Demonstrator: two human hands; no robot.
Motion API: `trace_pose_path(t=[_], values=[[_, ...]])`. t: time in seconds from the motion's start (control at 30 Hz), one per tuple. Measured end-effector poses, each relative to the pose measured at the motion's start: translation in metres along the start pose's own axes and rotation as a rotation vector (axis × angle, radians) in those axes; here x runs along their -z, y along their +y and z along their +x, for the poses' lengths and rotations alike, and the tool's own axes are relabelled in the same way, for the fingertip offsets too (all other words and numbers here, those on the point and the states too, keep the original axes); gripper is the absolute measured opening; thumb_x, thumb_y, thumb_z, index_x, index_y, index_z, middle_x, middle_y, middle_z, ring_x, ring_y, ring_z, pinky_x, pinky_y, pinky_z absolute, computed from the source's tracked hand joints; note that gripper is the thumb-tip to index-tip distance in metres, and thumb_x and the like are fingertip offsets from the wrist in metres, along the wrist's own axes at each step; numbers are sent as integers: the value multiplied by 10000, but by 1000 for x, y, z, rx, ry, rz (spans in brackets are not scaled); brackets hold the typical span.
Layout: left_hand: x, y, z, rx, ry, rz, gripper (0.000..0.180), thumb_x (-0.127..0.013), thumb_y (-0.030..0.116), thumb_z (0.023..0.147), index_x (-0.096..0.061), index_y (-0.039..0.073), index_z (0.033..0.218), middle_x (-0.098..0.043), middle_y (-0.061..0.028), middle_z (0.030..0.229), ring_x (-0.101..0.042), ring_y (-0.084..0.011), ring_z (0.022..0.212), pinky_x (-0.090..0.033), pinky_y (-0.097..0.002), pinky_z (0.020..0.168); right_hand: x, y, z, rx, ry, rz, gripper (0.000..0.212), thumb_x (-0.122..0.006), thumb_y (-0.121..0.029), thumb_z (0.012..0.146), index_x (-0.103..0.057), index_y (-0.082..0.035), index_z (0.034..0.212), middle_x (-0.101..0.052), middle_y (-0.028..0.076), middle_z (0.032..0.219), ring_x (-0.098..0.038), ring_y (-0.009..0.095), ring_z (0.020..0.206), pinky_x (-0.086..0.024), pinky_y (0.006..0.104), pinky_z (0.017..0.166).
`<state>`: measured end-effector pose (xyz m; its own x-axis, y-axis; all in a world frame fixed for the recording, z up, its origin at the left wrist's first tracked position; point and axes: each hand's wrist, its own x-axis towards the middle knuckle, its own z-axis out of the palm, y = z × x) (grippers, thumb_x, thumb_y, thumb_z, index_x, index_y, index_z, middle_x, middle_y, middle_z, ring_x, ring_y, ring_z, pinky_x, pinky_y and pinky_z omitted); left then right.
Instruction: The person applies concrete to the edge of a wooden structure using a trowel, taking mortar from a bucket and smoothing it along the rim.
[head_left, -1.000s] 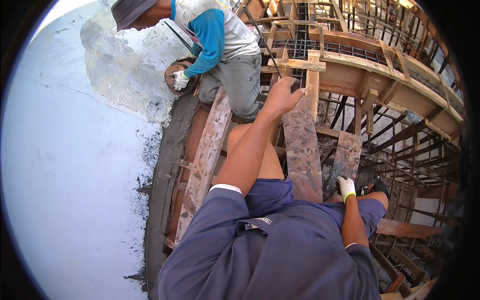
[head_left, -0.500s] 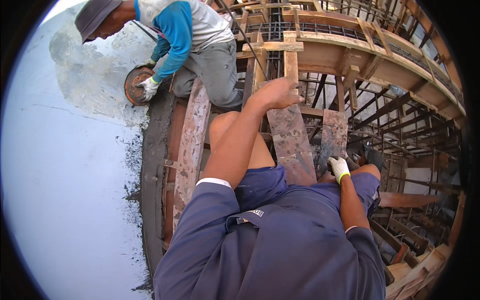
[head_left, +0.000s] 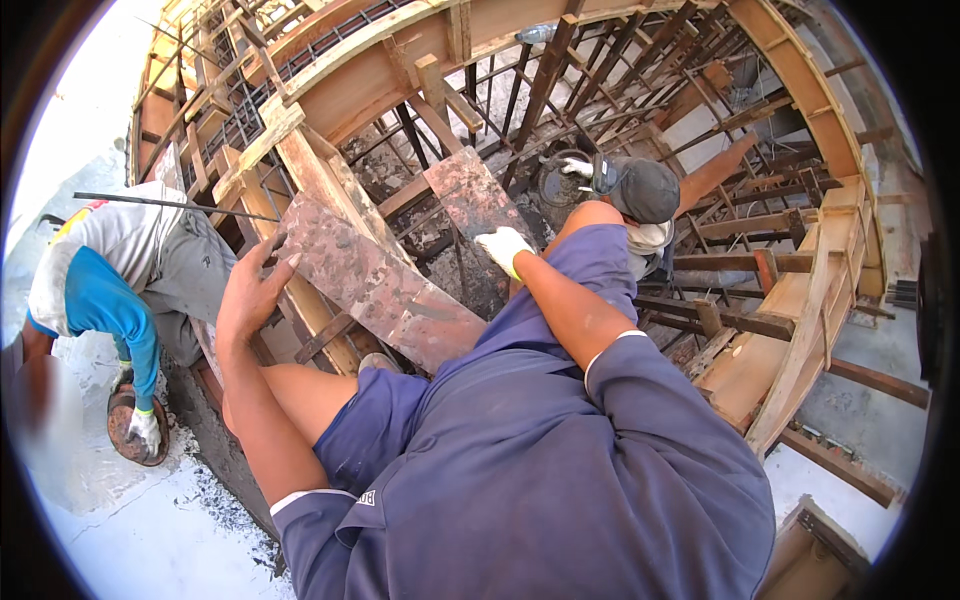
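Observation:
My left hand [head_left: 252, 290], bare, is raised over my left knee with its thumb apart from the fingers. It is beside the upper end of a long mortar-stained plank [head_left: 365, 280] that slopes down between my legs, and its fingers overlap or come close to that end; contact is unclear. My right hand [head_left: 505, 250] wears a white work glove with a yellow-green cuff. Its fingers are stretched out at the near end of a shorter stained board [head_left: 480, 190], and I see nothing held in them.
At left a co-worker in blue sleeves and white gloves presses a round reddish-brown disc [head_left: 138, 425] to the pale surface. Below at right, a co-worker in a dark cap [head_left: 645, 190] is by a round black pan [head_left: 565, 180]. Timber formwork [head_left: 340, 90], rebar and props surround me.
My view has swung right, bringing the capped co-worker below fully into sight. My left hand has turned from bent over the plank to fingers upward. The blue-sleeved co-worker still works the disc.

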<state>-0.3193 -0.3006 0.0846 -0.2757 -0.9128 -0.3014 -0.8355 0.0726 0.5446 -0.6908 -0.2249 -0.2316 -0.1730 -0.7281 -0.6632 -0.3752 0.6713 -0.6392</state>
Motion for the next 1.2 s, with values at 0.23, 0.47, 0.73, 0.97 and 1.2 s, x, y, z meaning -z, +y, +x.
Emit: trace_pose_path(t=[0.23, 0.47, 0.73, 0.97, 1.2], values=[[3, 1, 7, -17, -10, 33, 562, -684, 265, 960, -565, 2, 1442, -681, -250, 1284, -663, -340, 1192, -477, -398, 1038, 53, 9, 57, -158, 328, 610, 580, -730, -438, 910, -682, 32, 1247, -680, 189, 1265, -607, 288, 1135, -466, 424, 942], [-1, -8, 23, -50, -22, 107, 533, -685, 281, 985, -581, -45, 1394, -681, -233, 1301, -650, -314, 1221, -470, -386, 1053, 65, 12, 102, -139, 169, 1043, 650, -702, -474, 930, -583, -134, 1471, -450, 53, 1620, -431, 254, 1426, -303, 548, 1157], [0, -14, 31, 2, -25, 94, 564, -703, 286, 954, -583, -63, 1381, -658, -290, 1303, -633, -396, 1229, -461, -415, 1060, 37, 7, 123, -261, 441, 438, 676, -734, -477, 873, -643, 5, 1339, -643, 180, 1396, -604, 337, 1259, -472, 418, 1034], [2, -10, 25, 99, -41, 61, 530, -716, 252, 954, -592, -52, 1370, -650, -263, 1335, -638, -381, 1230, -480, -409, 1041, 42, -18, 136, -228, 597, -244, 804, -701, -550, 857, -550, -22, 1446, -591, 284, 1410, -581, 409, 1312, -461, 448, 1113], [10, -30, 23, 162, -54, 81, 568, -704, 295, 970, -575, -39, 1412, -629, -265, 1377, -605, -372, 1287, -454, -414, 1085, 55, -3, 172, 128, 230, -377, 638, -586, -498, 973, -629, 22, 1340, -643, 301, 1311, -597, 425, 1266, -456, 464, 1083]])
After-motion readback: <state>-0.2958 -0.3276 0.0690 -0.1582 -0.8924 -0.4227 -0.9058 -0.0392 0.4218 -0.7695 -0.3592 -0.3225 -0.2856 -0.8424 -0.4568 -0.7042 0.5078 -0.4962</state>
